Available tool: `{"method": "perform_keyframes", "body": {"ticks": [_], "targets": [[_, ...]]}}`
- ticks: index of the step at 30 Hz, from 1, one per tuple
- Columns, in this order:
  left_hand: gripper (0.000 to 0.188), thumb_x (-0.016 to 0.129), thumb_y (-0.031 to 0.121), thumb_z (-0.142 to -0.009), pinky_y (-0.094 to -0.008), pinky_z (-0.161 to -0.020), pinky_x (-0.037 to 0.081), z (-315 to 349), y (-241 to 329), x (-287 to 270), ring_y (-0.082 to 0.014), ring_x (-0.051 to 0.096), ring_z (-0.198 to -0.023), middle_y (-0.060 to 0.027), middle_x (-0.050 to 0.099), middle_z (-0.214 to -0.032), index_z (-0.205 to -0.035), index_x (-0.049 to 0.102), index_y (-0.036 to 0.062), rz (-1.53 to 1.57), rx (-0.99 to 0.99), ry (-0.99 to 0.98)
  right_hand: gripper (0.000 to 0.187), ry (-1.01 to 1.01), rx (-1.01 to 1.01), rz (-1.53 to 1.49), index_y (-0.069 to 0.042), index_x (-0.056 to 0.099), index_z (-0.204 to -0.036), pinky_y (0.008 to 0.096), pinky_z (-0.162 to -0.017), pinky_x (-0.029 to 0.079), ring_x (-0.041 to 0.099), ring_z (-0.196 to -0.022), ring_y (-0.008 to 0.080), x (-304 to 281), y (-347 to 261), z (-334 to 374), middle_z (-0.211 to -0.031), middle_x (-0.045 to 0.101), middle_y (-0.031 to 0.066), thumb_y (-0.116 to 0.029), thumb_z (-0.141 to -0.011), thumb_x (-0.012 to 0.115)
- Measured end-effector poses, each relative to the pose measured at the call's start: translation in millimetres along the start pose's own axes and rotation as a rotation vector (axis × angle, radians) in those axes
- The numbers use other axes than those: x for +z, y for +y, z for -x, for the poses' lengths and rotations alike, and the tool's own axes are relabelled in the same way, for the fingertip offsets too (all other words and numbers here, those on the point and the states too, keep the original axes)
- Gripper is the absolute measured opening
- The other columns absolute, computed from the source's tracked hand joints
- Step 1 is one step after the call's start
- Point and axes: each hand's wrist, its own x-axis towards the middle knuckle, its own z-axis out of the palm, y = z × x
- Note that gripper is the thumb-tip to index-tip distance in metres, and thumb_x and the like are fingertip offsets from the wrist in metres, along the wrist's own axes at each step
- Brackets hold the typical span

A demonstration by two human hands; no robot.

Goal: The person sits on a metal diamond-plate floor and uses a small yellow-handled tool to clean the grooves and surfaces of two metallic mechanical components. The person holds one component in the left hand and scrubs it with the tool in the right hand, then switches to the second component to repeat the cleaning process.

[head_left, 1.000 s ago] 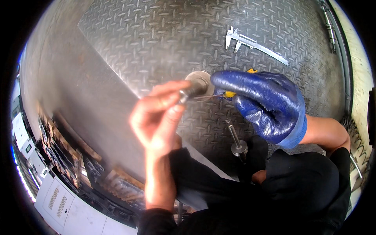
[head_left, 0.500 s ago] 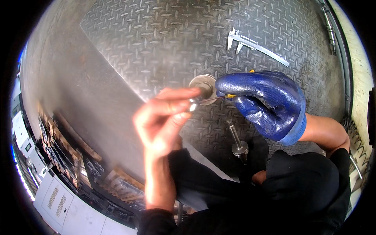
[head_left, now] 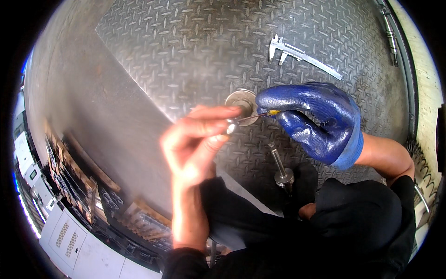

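I have the bare left hand [head_left: 193, 135] pinching a silvery, stem-shaped metal part [head_left: 231, 126] by its rounded, polished end, thumb on one side and fingers on the other. A wide, pale grey metal disc [head_left: 241, 97] shows just beyond it; I take the two as one flanged piece, though the fingers hide where they would join. The part is held over the grey steel tread plate [head_left: 195, 51], near the middle of my view.

The right hand [head_left: 316, 123], in a glossy blue coated glove, is closed around a slim tool with a yellow handle [head_left: 273, 113] and a thin, dark reddish shank [head_left: 255, 116]. That shank points at the polished end; I cannot tell whether its tip touches.

I judge the metal part to be dense, rigid and heavy for its size, hard to break but slick where it shines. A fingertip pinch could let it twist, so I would wrap the fingers lower on the stem, close under the disc, and keep clear of the tip. The tool should be light, its shank stiff but bendable sideways, so the handle is the place to grip
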Motion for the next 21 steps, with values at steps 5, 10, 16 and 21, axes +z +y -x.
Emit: {"method": "perform_keyframes", "body": {"ticks": [5,10,16,21], "targets": [[0.017,0.075,-0.002,-0.097,-0.0472,-0.104,0.055,-1.7,0.2,-0.5,-0.0378,0.070,-0.121,-0.0310,0.072,-0.126,-0.111,0.066,0.0036,-0.001,0.012,-0.021,0.034,-0.088,0.001,0.070,0.000,0.074,-0.130,0.0404,-0.093,0.062,0.078,-0.107,0.0296,-10.2,0.3,-0.7,-0.121,0.078,0.0165,0.001,-0.096,0.072],[0.012,0.079,0.002,-0.093,-0.0421,-0.093,0.059,-5.0,2.7,4.9,-0.0323,0.075,-0.109,-0.0247,0.078,-0.118,-0.104,0.075,0.0001,0.048,-0.006,0.036,0.035,-0.090,-0.036,-0.212,-0.004,0.075,-0.129,0.0429,-0.096,0.061,0.077,-0.111,0.0307,-6.6,16.2,1.3,-0.123,0.078,0.0150,-0.005,-0.094,0.077],[0.011,0.079,0.000,-0.093,-0.0408,-0.091,0.061,-3.8,3.5,4.2,-0.0323,0.075,-0.109,-0.0244,0.078,-0.116,-0.103,0.075,0.0001,0.020,-0.007,0.025,0.046,-0.247,-0.177,0.215,-0.009,0.070,-0.138,0.0461,-0.098,0.060,0.074,-0.119,0.0293,-24.6,9.2,-3.9,-0.130,0.075,0.0132,-0.021,-0.095,0.079],[0.010,0.079,0.000,-0.093,-0.0401,-0.092,0.061,-3.3,4.6,7.4,-0.0320,0.075,-0.109,-0.0239,0.078,-0.117,-0.103,0.075,-0.0004,0.046,-0.020,0.005,0.054,-0.213,-0.024,-0.064,-0.006,0.065,-0.144,0.0423,-0.099,0.059,0.073,-0.119,0.0275,-21.8,6.5,3.2,-0.130,0.075,0.0138,-0.027,-0.096,0.079]]}}
